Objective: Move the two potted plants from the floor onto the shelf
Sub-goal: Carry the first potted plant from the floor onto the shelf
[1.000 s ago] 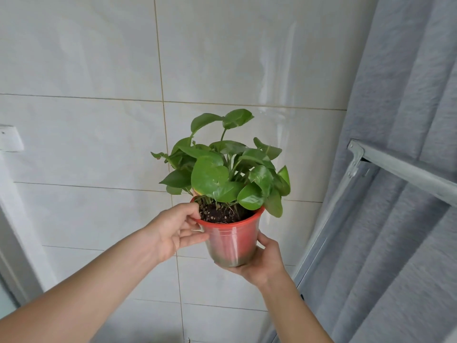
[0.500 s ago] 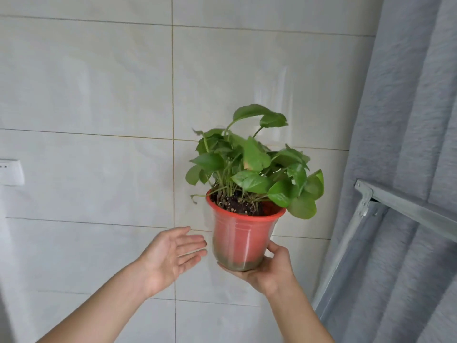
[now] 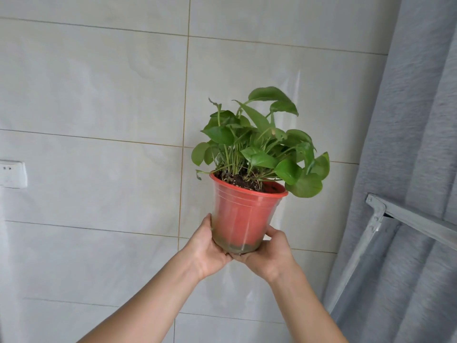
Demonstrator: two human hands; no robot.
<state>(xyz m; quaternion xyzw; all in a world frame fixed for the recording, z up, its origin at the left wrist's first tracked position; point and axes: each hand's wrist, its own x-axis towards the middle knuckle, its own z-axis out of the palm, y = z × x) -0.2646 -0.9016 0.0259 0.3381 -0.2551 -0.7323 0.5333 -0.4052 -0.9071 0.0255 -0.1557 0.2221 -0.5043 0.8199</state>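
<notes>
The plant (image 3: 247, 214) is sitting upright in its red pot, raised before the tiled wall (image 3: 99, 95), its base cradled between your palms. Your left hand (image 3: 207, 251) is curling round the lower left side, your right hand (image 3: 269, 256) is cupping the bottom right, thumb against the pot.

Single head view, angled upward, close to tiled wall (image 3: 99, 95).
</notes>
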